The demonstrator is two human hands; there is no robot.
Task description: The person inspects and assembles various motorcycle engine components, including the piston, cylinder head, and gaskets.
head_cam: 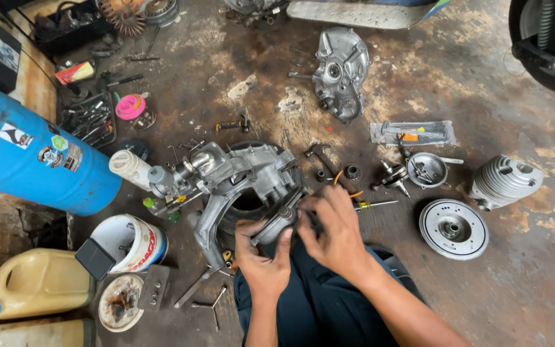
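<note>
I'm sitting on the oily floor (457,77) with the engine case (245,183) lying right in front of my knees. My left hand (261,257) is gripping its near rim; my right hand (335,234) is pinching a small dark part at the edge. Greasy fingers could be slipping, dropping it among the loose bolts (210,302).

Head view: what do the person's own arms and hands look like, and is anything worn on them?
Both the left hand and the right hand are bare: no gloves, rings, watch or wristband show. Both forearms are bare as far as the frame's lower edge, with no sleeve in view. Dark blue trousers show beneath them.
</note>
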